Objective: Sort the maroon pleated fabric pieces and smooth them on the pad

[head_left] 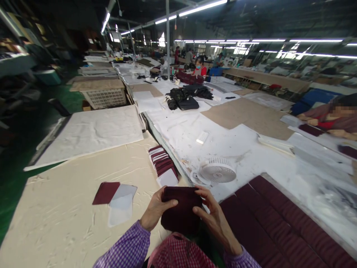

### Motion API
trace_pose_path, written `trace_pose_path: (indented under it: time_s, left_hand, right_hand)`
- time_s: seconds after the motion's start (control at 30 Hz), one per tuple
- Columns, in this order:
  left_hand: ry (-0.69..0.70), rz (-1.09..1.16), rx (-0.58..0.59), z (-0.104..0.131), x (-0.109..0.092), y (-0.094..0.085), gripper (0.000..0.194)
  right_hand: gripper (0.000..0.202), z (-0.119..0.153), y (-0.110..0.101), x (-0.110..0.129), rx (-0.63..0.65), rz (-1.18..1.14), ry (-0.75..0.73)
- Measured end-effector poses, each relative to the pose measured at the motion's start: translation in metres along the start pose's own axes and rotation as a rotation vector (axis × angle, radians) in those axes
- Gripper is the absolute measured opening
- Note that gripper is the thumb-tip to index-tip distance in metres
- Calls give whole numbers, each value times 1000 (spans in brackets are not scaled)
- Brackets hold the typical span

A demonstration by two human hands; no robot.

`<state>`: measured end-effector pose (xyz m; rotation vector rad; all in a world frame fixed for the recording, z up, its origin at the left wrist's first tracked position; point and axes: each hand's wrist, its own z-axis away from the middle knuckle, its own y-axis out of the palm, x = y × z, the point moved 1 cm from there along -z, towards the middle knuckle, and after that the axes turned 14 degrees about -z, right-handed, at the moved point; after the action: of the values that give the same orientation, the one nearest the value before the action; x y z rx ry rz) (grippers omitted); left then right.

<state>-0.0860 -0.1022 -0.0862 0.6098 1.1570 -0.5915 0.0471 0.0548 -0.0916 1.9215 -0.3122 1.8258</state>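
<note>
Between my two hands I hold a dark maroon fabric piece in front of my body. My left hand grips its left edge, thumb on the near face and fingers behind. On the opposite edge, my right hand pinches with the thumb in front and fingers over the top corner. Past my hands lies a row of overlapping maroon and white pieces. To the left, one maroon square and white squares lie loosely overlapped on the cream-covered table.
Long rows of folded maroon fabric cover the right table. A small white fan stands near its edge, with dark bundled garments beyond. One co-worker works at the right, another farther back. A plastic crate stands left.
</note>
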Motion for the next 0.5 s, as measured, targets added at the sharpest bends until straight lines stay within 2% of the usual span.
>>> trace_pose_path:
  time_s: [0.1, 0.17, 0.3, 0.37, 0.43, 0.5]
  left_hand:
    - [-2, 27, -32, -1, 1, 0, 34]
    - [-3, 53, -62, -3, 3, 0, 33]
    - [-23, 131, -141, -8, 15, 2, 31]
    - [-47, 180, -171, -9, 24, 4, 31]
    - [-79, 234, -184, -9, 31, 6, 34]
    - [-115, 291, -186, -7, 34, 6, 36]
  right_hand:
    - [32, -1, 1, -4, 16, 32, -20]
    - [29, -1, 4, -6, 35, 130, -89]
    - [14, 4, 14, -10, -119, 679, -415]
    - [9, 7, 20, -14, -140, 895, -533]
    - [19, 8, 25, -22, -48, 915, -537]
    - [20, 6, 28, -32, 36, 813, -432]
